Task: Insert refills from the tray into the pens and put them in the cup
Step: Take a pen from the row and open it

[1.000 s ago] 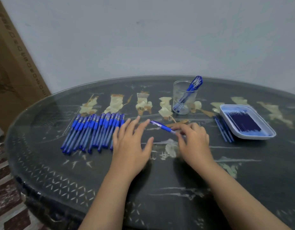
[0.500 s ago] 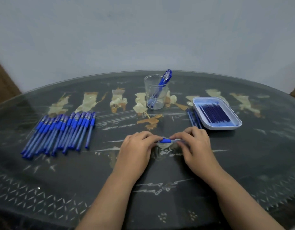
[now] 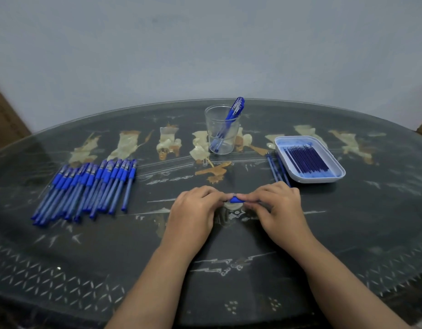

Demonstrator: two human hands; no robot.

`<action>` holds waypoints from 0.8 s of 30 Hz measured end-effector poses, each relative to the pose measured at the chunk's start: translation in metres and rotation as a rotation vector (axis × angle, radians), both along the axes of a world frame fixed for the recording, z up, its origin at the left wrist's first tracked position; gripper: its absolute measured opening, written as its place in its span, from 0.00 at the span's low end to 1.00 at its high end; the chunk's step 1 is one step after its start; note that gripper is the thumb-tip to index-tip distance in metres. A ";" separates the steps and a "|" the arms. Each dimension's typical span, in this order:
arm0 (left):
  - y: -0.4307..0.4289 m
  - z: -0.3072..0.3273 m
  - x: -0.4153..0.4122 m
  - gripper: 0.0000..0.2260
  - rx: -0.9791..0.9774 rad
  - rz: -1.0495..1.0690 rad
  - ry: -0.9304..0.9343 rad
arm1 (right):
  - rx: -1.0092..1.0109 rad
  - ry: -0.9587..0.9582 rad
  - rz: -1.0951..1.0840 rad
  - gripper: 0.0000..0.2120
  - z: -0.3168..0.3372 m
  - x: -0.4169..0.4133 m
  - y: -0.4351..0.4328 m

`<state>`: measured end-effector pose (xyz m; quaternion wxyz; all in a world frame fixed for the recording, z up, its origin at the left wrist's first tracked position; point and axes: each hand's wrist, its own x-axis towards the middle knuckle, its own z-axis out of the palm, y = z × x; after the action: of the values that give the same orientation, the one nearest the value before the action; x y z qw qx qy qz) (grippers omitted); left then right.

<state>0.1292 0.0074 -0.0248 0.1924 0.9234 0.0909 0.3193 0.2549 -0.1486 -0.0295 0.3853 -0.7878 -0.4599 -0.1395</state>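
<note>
Near the middle of the table [image 3: 229, 257], a blue pen [image 3: 236, 199] lay crosswise between the person's two hands, with only its blue grip section showing in the gap. The left hand [image 3: 193, 214] had its fingers curled and pinched the pen's left end. The right hand [image 3: 278, 210] was curled round the rest of the barrel, thumb and forefinger closed on it just right of the blue section. Both hands were thus clamped on that one pen, knuckles up. Whether the pen touched the glass top could not be told. Just beyond the right hand a few loose blue sticks [image 3: 277, 170] lay side by side on the table, close against the left wall of the tray [image 3: 319, 180]; they were too thin and blurred to tell pens from refills. The tray, pale and shallow, stood to the far right of the hands and held a flat layer of dark blue refills [image 3: 305, 160] lying parallel. Almost straight beyond the hands, farther back, the clear cup [image 3: 211, 129] stood upright with leaning pens [image 3: 232, 115] in it, their tops tilted right above the rim. Well to the left lay a row of pens [image 3: 86, 188], packed side by side, blue grips at the far end. The table was dark and oval, with pale inlaid figures under glass. Behind it rose a plain pale wall [image 3: 205, 43], and a brown cardboard edge [image 3: 6, 119] showed at the far left.
</note>
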 end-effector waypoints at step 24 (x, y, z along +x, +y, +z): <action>0.018 -0.002 0.001 0.11 -0.235 0.125 -0.062 | 0.028 0.104 -0.088 0.17 0.004 -0.001 -0.002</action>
<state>0.1305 0.0253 -0.0270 0.2818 0.8767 0.1790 0.3463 0.2540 -0.1503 -0.0256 0.4133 -0.8079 -0.4022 -0.1216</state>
